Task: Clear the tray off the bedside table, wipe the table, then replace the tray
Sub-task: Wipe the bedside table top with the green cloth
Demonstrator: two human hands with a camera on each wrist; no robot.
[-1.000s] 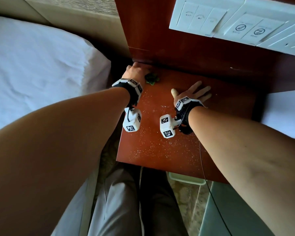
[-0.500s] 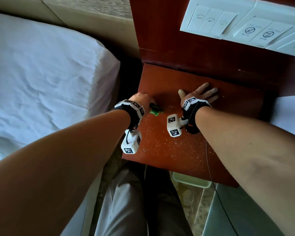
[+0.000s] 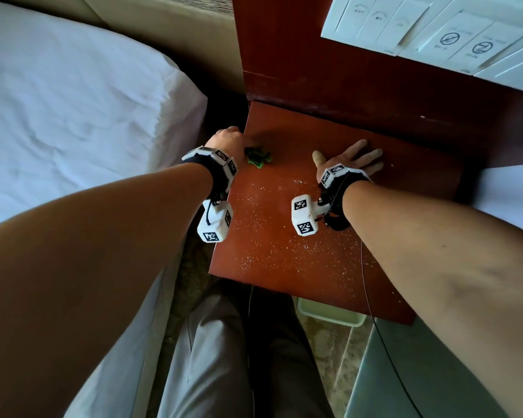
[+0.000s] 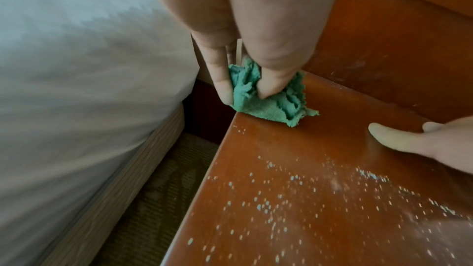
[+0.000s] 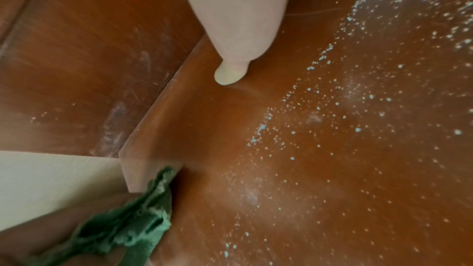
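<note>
Careful, the left hand [image 4: 256,33] is pinching the crumpled green cloth [image 4: 271,98] at the red-brown wooden bedside table [image 3: 284,260] edge while the right hand [image 3: 349,159] is lying flat, fingers spread; droplets [image 4: 281,199] risk getting missed.

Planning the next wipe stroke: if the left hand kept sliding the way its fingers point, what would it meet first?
Probably the upright wooden back panel: the left hand, pinching the green cloth, points along the bedside table edge toward it. Depth is unclear.

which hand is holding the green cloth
The left hand pinches the green cloth at the table's left edge; the right hand lies flat and empty.
</note>
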